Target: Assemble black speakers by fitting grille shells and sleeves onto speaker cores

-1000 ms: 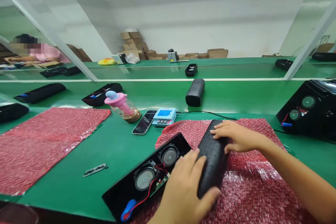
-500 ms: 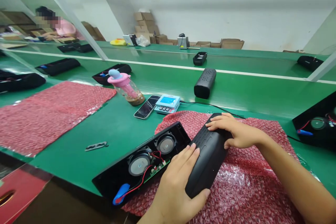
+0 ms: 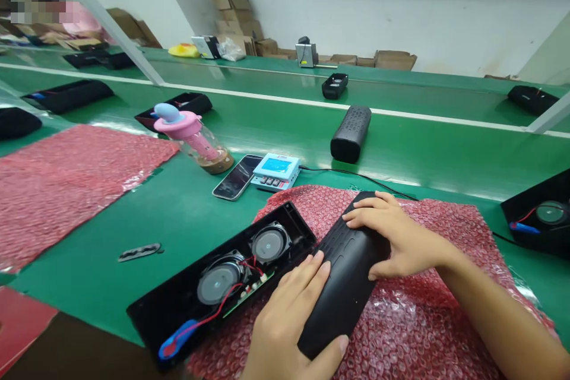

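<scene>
I have the long black plastic case (image 3: 345,285) lying diagonally under both hands on red bubble wrap (image 3: 401,326): the left hand (image 3: 289,314) grips its near end, fingers and thumb spread astride it; the right hand (image 3: 394,237) spans its far end, half open. Lettering on the pale-blue boxy device (image 3: 276,171) is too small to read. The case looks matte, its top embossed. Left of it sits an open black housing (image 3: 189,297) with two round grey speakers (image 3: 219,284).

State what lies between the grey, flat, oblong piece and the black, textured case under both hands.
In the head view: green tabletop, then an open black housing with two round speaker drivers, beside the case.
</scene>
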`<state>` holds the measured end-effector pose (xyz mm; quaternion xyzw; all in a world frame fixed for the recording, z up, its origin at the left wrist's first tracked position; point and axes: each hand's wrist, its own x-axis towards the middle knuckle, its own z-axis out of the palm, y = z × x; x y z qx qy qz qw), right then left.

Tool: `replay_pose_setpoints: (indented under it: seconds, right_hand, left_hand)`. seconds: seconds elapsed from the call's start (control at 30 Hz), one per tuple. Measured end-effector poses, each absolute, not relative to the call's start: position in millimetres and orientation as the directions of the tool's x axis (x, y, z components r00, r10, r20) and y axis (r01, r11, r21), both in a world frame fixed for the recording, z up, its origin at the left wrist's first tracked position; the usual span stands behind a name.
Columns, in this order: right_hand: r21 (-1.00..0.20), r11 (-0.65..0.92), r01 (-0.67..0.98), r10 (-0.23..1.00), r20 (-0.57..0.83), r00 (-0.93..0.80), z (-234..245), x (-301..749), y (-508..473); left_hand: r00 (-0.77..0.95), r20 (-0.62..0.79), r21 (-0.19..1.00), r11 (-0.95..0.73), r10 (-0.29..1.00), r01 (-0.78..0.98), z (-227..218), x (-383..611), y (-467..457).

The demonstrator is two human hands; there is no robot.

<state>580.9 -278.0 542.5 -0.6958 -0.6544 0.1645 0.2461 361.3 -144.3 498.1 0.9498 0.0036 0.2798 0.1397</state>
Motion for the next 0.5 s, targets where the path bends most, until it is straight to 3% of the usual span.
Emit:
replay_pose_setpoints:
  seconds: [0.23, 0.5]
  right_hand:
    - [-0.575, -0.230, 0.785, 0.948, 0.052, 0.315, 542.5, 553.5, -273.2]
    - [-0.602, -0.092, 0.794, 0.984, 0.069, 0.167, 541.5, 557.3, -276.7]
  left_hand:
    - [0.866, 0.488, 0.270, -0.962, 0.106, -0.035, 501.4, 358.0, -146.1]
    - [0.875, 0.473, 0.309, -0.950, 0.107, -0.050, 495.8, 354.2, -140.7]
